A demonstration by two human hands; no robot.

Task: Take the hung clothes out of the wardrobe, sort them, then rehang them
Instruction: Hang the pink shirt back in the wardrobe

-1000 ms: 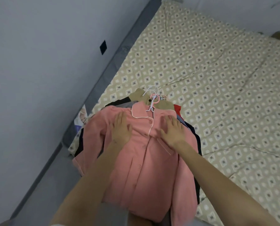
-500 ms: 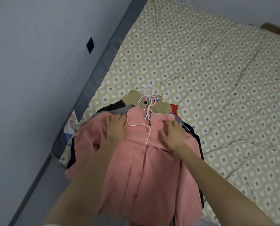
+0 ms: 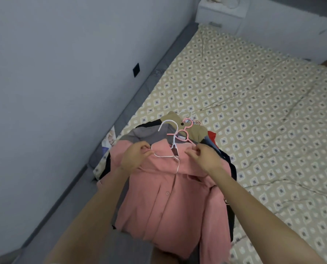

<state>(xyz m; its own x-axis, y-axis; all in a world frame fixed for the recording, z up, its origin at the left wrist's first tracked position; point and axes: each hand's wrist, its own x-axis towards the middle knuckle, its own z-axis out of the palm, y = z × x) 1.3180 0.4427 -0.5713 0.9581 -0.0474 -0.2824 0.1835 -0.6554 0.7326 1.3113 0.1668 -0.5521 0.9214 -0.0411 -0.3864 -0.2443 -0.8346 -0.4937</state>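
Patterned bed point(image 3: 254, 103), pink shirt point(image 3: 168, 206) atop pile point(image 3: 147, 131), left hand point(image 3: 134, 159) and right hand point(image 3: 205, 158) seemingly pinching shoulders

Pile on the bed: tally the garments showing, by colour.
Pink shirt: 1
Grey garment: 1
Tan garment: 1
Black garment: 1
Red garment: 1
Blue garment: 1
Navy garment: 1
Total: 7 showing; more may lie hidden.

Our left forearm point(image 3: 94, 216) rises from 7 o'clock, our right forearm point(image 3: 254, 206) from 5 o'clock. Left hand point(image 3: 135, 159) and right hand point(image 3: 206, 158) curl their fingers, pinching the pink shirt point(image 3: 168, 206) by its collar.
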